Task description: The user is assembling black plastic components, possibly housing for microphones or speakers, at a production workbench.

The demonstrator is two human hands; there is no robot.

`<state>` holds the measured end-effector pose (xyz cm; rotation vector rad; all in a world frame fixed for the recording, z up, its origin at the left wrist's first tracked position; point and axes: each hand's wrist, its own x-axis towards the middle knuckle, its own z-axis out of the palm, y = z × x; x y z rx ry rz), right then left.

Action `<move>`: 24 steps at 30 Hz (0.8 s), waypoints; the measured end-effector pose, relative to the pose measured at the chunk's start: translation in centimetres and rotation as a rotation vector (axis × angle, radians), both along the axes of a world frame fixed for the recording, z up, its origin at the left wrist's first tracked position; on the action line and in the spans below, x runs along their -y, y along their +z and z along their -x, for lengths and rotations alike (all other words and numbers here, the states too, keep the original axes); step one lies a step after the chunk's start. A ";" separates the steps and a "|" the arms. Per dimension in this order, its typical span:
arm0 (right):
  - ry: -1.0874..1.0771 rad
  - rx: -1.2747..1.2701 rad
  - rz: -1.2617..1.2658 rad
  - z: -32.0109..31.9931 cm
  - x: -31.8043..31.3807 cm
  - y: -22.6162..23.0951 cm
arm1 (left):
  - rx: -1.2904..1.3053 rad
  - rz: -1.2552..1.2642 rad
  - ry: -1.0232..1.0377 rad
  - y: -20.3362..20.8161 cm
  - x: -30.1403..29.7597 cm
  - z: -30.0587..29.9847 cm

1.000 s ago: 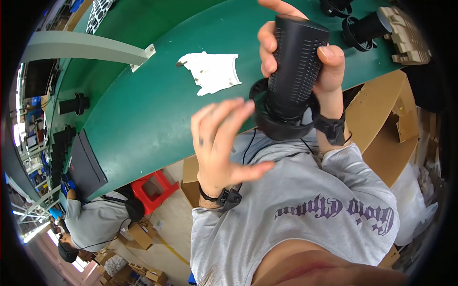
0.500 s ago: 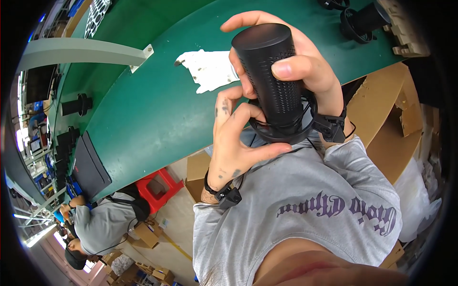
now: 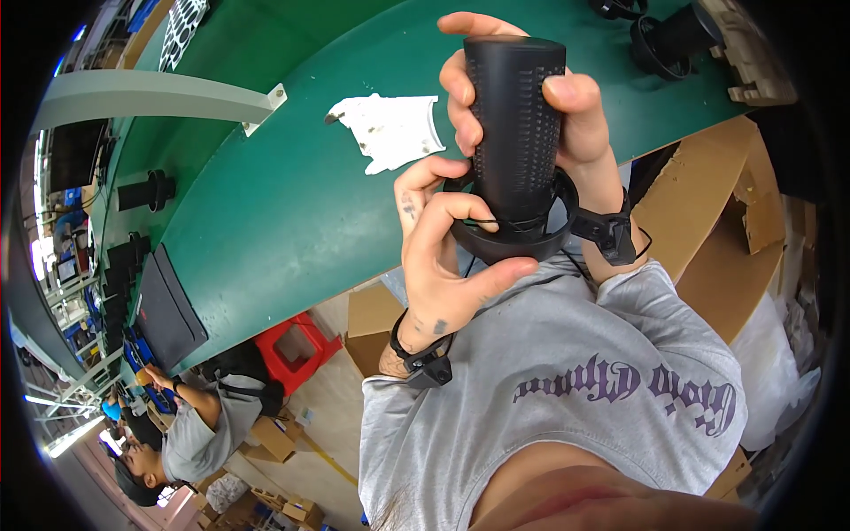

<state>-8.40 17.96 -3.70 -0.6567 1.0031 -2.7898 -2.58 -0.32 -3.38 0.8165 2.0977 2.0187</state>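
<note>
The right hand (image 3: 567, 115) sits at one o'clock, fingers curled in a grip; the left hand (image 3: 443, 257) cups just below it, thumb toward three o'clock.

Left hand (image 3: 443, 257), open-palmed and clear a second ago, now clamps black ring (image 3: 509, 239) at base of black cylinder (image 3: 515, 124). Right hand (image 3: 567, 133) grip shifts; cylinder stands more upright.

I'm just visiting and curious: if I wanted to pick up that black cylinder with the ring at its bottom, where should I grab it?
Probably around the upper body of the black cylinder, coming from the side. It stands upright, its dotted surface looks grippy, and the right hand wraps it there. The black ring at its base flares wider, so the left hand only pinches its rim.
</note>
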 end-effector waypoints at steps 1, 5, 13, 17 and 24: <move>0.041 0.007 0.081 0.0 0.1 -0.2 | -0.141 0.057 0.022 -0.1 0.1 0.1; -0.010 0.244 0.158 -0.4 0.8 -1.2 | 0.017 -0.292 0.330 -0.5 -1.5 0.3; 0.071 0.434 1.026 -0.6 1.6 -1.8 | -0.378 0.155 0.388 1.0 -1.7 -0.1; 0.077 0.441 1.072 -0.9 1.6 -1.8 | -0.382 0.153 0.338 1.5 -2.4 -0.7; 0.186 0.355 1.120 -0.6 1.6 -2.2 | -0.455 0.182 0.371 1.5 -2.2 -1.3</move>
